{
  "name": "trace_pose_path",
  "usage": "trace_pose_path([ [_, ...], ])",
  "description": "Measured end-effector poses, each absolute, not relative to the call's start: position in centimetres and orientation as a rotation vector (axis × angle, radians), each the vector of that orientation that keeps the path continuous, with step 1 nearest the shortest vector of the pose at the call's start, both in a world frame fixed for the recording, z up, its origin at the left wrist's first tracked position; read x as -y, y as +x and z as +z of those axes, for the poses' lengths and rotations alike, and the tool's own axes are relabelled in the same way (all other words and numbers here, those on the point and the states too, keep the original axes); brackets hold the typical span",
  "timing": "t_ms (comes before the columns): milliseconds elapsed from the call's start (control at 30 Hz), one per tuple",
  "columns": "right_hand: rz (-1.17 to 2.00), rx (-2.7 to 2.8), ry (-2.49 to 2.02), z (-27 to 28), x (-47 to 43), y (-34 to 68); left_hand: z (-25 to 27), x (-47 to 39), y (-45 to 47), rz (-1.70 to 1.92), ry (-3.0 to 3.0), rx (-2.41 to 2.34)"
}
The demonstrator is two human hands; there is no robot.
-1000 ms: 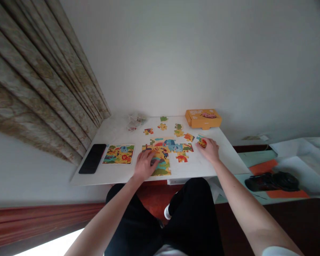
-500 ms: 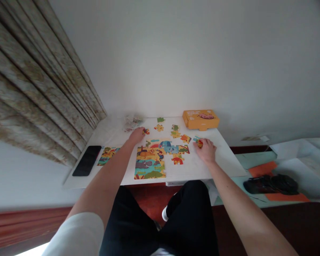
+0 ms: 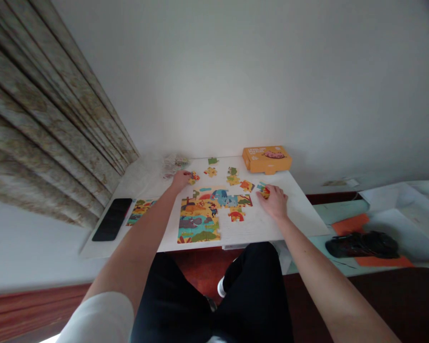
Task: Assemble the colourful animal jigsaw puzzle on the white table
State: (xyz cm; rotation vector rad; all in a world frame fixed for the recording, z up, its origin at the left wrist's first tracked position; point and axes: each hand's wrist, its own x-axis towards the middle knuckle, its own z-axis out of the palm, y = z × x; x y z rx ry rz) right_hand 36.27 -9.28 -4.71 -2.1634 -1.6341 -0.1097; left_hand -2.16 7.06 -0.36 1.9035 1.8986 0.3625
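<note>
My left hand (image 3: pixel 180 181) reaches to the far left part of the white table (image 3: pixel 243 233), its fingers closed on a colourful jigsaw puzzle piece (image 3: pixel 194 177). At the right, my right hand (image 3: pixel 276 201) has its fingers on another jigsaw puzzle piece (image 3: pixel 263 190), blue-green, yellow and red. Between my arms lies the partly joined jigsaw puzzle (image 3: pixel 196 221), with a hippo, an elephant and trees. A red and yellow piece (image 3: pixel 236 216) hangs below its right part. Loose pieces lie beyond it: an orange one (image 3: pixel 247 185), a yellow one (image 3: pixel 210 172) and a green one (image 3: pixel 213 161).
A yellow puzzle box (image 3: pixel 268 160) stands against the wall. A black phone (image 3: pixel 112 219) and a picture card (image 3: pixel 140 211), partly behind my left arm, lie at left. Clear plastic wrapping (image 3: pixel 173 164) is at the back left. Dark shoes (image 3: pixel 362 245) sit right of the table.
The piece at my left hand has turned and shows more of its face. More of the piece under my right fingers shows. The view has shifted slightly.
</note>
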Motion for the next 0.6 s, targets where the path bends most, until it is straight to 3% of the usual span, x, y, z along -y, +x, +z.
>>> trace_pose_path([
  [367,-0.138,1.649,-2.129,-4.7,9.3,36.1,0.1,-6.3,6.3,0.259,2.189,-1.851],
  [600,-0.110,1.636,-2.138,-4.7,9.2,36.2,0.3,-8.7,9.5,0.530,1.694,-1.853],
])
